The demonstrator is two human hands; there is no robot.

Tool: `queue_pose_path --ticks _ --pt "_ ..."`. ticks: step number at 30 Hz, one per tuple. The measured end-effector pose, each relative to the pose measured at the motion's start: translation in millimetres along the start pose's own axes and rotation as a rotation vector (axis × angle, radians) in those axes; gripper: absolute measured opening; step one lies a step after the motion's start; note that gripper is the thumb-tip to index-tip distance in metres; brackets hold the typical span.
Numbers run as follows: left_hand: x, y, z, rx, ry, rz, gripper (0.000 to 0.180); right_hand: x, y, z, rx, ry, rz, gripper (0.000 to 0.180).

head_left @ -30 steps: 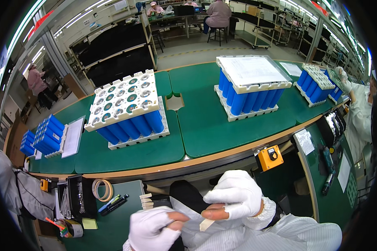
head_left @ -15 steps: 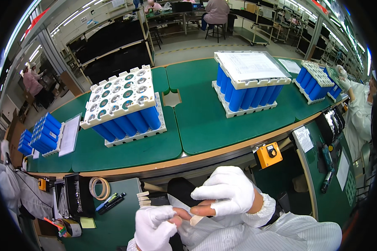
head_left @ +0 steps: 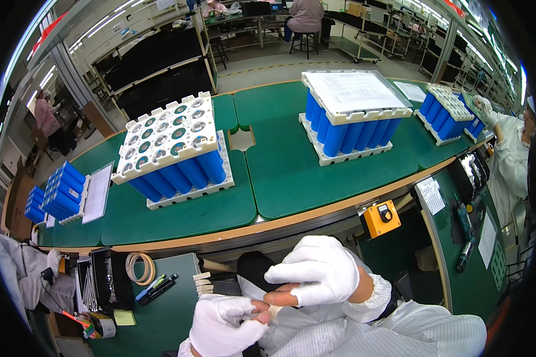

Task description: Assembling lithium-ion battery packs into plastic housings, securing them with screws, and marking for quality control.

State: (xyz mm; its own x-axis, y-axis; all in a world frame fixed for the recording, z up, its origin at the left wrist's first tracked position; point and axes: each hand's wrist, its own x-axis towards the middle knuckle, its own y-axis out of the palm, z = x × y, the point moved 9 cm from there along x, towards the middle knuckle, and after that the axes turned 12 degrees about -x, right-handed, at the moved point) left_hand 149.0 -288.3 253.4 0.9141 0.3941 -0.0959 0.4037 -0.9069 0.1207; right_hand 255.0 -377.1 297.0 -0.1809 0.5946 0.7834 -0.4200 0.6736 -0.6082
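Both my hands wear white gloves with bare fingertips and meet low in front of my lap. A short piece of beige tape (head_left: 274,310) shows between them, partly covered by fingers. My right hand (head_left: 318,273) has it pinched at thumb and forefinger. The fingertips of my left hand (head_left: 226,324) are drawn together at the tape's left end; what they grip is hidden. Several similar tape strips (head_left: 203,283) stick to the side table's edge, just beyond my left hand. Rolls of tape (head_left: 140,269) lie farther left on that table.
Across the green bench (head_left: 292,184) stand blue cylindrical cell packs (head_left: 184,172) in white holders; one farther right (head_left: 354,131) carries papers. A yellow switch box (head_left: 381,219) hangs on the bench front. Pens (head_left: 158,290) and a black parts tray (head_left: 110,276) lie left. Co-workers flank me.
My left hand has moved slightly right, closer to my right fingertips, and less of the tape shows. At the left edge, a co-worker's gloved hand has shifted.
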Motion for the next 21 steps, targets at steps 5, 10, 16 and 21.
queue_pose_path --ticks 5,10,16,21 --pt "-1 -2 2 0.024 0.012 -0.016 0.009 -1 4 -1 0.006 0.040 0.025 0.035" --pt "0 -2 3 0.117 0.084 0.010 0.012 -2 6 -2 0.000 0.026 0.003 0.032" --pt "-3 -3 -13 0.357 0.142 -0.084 0.009 -4 9 -1 -0.033 0.003 -0.050 0.032" --pt "-3 -3 -31 0.546 0.297 -0.209 0.011 -4 12 0 -0.095 0.009 -0.046 0.032"
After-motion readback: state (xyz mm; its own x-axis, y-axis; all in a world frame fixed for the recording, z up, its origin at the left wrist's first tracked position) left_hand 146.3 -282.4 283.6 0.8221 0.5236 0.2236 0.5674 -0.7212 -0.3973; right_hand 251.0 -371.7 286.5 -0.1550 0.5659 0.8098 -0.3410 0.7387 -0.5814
